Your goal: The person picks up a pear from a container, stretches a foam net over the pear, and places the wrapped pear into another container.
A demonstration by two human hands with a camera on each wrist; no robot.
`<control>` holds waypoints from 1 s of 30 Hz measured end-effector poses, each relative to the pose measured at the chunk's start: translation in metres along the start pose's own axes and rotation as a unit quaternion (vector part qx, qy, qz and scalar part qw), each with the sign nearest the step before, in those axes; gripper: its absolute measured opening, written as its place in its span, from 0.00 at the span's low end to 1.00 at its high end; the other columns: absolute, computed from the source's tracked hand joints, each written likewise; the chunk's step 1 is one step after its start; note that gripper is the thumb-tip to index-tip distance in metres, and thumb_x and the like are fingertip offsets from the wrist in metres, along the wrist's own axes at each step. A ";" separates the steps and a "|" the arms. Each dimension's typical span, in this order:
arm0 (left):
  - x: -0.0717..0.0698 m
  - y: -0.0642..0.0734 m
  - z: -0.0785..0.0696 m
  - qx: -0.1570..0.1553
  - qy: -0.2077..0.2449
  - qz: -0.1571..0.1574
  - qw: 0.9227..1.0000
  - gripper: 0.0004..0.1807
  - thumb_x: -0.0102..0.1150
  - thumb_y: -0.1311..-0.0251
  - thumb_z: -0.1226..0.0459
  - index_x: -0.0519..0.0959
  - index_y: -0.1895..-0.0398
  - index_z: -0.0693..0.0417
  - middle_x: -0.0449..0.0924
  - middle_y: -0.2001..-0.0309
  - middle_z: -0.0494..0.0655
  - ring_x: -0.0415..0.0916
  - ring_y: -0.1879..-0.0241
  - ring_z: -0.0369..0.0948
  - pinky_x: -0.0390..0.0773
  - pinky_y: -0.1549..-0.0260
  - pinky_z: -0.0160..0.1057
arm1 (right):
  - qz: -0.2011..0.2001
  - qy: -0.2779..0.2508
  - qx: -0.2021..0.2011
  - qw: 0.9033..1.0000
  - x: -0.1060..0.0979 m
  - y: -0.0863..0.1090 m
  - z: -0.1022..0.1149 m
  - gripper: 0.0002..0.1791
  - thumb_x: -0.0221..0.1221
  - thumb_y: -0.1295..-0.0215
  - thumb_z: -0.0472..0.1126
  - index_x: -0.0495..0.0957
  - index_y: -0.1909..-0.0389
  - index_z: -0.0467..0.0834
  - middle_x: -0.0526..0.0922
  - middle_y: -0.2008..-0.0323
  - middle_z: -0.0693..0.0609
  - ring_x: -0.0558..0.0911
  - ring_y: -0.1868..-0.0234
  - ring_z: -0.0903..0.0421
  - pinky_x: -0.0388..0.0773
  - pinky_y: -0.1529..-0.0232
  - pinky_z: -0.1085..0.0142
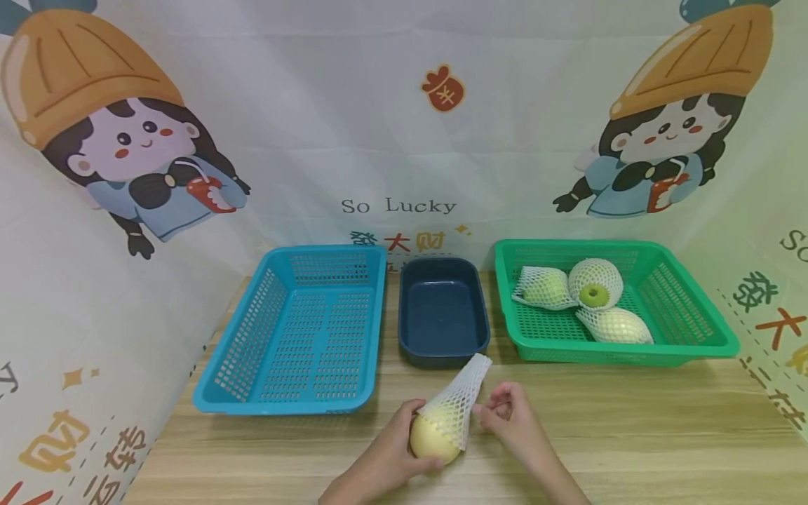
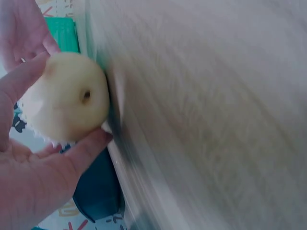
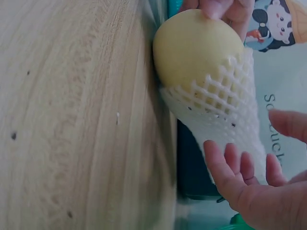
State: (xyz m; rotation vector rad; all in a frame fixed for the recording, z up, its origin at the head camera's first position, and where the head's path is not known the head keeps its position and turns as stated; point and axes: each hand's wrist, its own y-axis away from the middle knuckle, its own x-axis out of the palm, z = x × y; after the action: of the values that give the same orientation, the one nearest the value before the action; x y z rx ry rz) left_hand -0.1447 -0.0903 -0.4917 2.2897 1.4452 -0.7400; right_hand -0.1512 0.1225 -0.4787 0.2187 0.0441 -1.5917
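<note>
My left hand [image 1: 393, 450] grips a round, pale yellow pear [image 1: 433, 442] low over the front of the wooden table. A white foam net [image 1: 466, 387] covers part of the fruit, its narrow loose end stretching toward the dark blue basin. In the left wrist view, the bare end of the pear [image 2: 64, 103] shows a small dark hollow, with thumb and fingers on either side. Beside the net is my right hand [image 1: 516, 423]. From the right wrist, its thumb and bent fingers [image 3: 225, 175] stand apart, close to the foam net [image 3: 218, 117] without pinching it.
A blue perforated basket [image 1: 369, 337] stands at the left. The dark blue basin [image 1: 442, 354] sits in the middle. At the right, a green basket [image 1: 631, 353] holds several fruits, including a netted green fruit [image 1: 593, 294]. A printed cloth [image 1: 303, 140] hangs behind.
</note>
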 end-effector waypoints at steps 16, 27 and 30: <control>-0.007 -0.001 0.005 0.046 -0.026 0.041 0.998 0.40 0.69 0.54 0.69 0.59 0.38 0.61 0.69 0.43 0.56 0.73 0.46 0.49 0.76 0.49 0.42 | 0.193 0.080 -0.093 0.973 0.013 0.022 -0.016 0.48 0.69 0.56 0.30 0.47 0.39 0.33 0.52 0.40 0.27 0.69 0.43 0.33 0.74 0.47 0.54; -0.001 -0.005 0.006 0.045 0.056 0.069 0.995 0.39 0.69 0.53 0.64 0.56 0.41 0.60 0.61 0.37 0.65 0.67 0.40 0.55 0.71 0.43 0.40 | 0.187 0.156 -0.087 0.966 0.015 0.022 -0.017 0.56 0.73 0.58 0.39 0.45 0.35 0.35 0.55 0.38 0.29 0.66 0.41 0.37 0.71 0.48 0.48; 0.001 -0.005 0.006 0.052 0.062 0.069 0.994 0.39 0.69 0.52 0.62 0.56 0.42 0.60 0.61 0.39 0.64 0.68 0.40 0.56 0.72 0.43 0.40 | 0.185 0.168 -0.096 0.963 0.014 0.022 -0.016 0.56 0.73 0.58 0.41 0.44 0.34 0.36 0.55 0.37 0.29 0.64 0.38 0.35 0.64 0.44 0.39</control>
State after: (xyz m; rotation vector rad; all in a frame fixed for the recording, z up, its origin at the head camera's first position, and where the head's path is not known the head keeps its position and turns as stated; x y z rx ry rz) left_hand -0.1506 -0.0903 -0.4968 2.5253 1.3109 -0.6578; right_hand -0.1281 0.1109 -0.4944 0.3230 0.3990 -1.1561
